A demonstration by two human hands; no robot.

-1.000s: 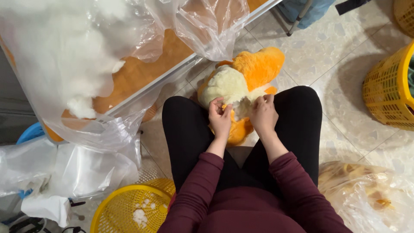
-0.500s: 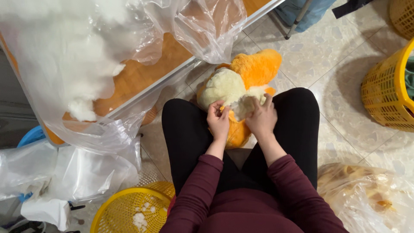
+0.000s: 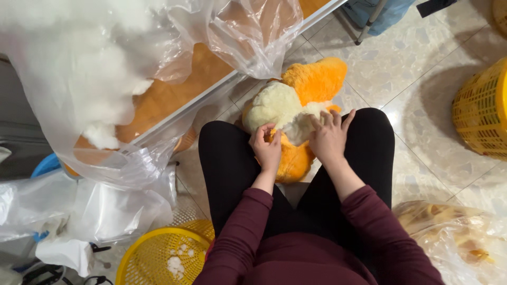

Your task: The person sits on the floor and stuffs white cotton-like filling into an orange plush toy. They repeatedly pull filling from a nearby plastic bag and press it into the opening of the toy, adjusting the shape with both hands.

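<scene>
A plush toy [image 3: 296, 113] lies between the knees on the lap, with the left hand [image 3: 268, 149] and right hand [image 3: 330, 138] on it side by side. A bag of stuffing [image 3: 90, 74] rests on the table [image 3: 174, 113] to the left. One basket [image 3: 158, 258] stands on the floor at lower left, another basket [image 3: 483, 113] at far right, and a bag [image 3: 454, 237] lies at lower right.

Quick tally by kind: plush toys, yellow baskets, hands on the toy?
Plush toy, orange and cream, between the knees: 1
Yellow baskets, lower left and right edge: 2
Hands on the toy, left hand and right hand: 2
Total: 5
</scene>
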